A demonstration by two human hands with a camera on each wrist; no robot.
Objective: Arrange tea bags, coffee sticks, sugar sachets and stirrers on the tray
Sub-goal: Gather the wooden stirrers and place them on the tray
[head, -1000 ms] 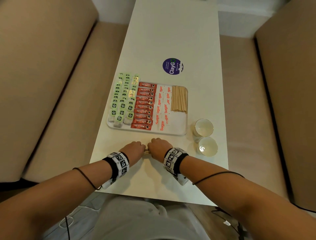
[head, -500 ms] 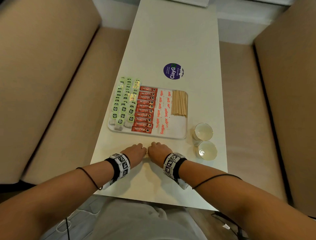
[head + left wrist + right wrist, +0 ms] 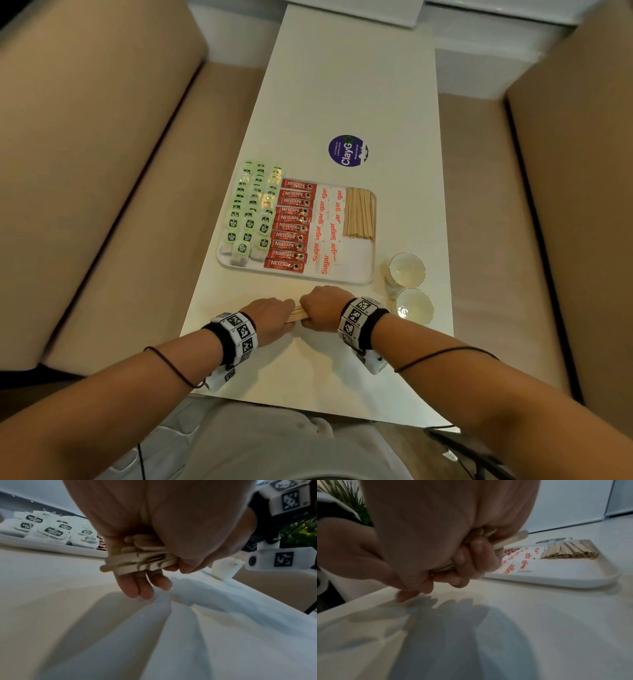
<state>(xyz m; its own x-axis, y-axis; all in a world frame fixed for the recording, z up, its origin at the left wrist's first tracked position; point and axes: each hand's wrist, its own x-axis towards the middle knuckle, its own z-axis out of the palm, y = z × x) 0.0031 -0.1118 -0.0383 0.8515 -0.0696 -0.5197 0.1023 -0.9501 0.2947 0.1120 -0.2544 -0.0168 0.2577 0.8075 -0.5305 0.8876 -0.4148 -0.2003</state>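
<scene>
A white tray (image 3: 356, 279) lies on the table with green-tagged tea bags (image 3: 251, 219) on its left. Beside them are red coffee sticks (image 3: 291, 226), sugar sachets (image 3: 327, 222) and a row of wooden stirrers (image 3: 359, 214) at the far right. Just in front of the tray, my left hand (image 3: 274, 315) and right hand (image 3: 322, 308) each grip one end of a loose bundle of stirrers (image 3: 297, 314). In the left wrist view the bundle's ends (image 3: 137, 559) stick out of the fist. In the right wrist view my fingers (image 3: 476, 558) curl round the bundle, near the tray (image 3: 556, 580).
Two white cups (image 3: 407, 269) (image 3: 414, 305) stand right of the tray, close to my right wrist. A round purple sticker (image 3: 347, 150) lies beyond the tray. Beige sofas (image 3: 102, 171) (image 3: 565, 205) flank the narrow table, whose front edge is near my forearms.
Both hands have stayed in front of the tray on the stirrer bundle. They pressed close together, then parted slightly, and more of the bundle shows between them now.
</scene>
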